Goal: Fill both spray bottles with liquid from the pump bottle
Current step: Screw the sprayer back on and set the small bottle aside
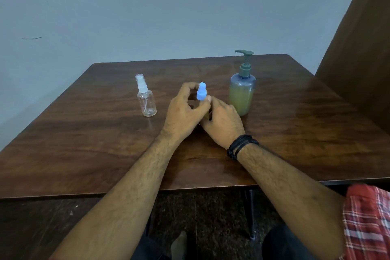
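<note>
Both hands point(202, 114) apparently grip blue-capped spray bottle point(202, 91).

Tabletop point(105, 143): dark brown woodgrain. Spray bottle point(146, 96) at 10 o'clock: clear, white sprayer. Centre spray head point(202, 91): light blue. Pump bottle point(242, 88) at 1 o'clock: grey-green pump, yellow-green liquid. Wristband point(240, 145): black. Sleeve point(367, 221): red-white plaid. Wall point(168, 6): pale blue-grey.

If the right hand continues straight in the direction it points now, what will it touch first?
The right hand points up-left, at the blue-capped spray bottle both hands are already around. Past it, probably the left hand's fingers; depth is unclear.
</note>
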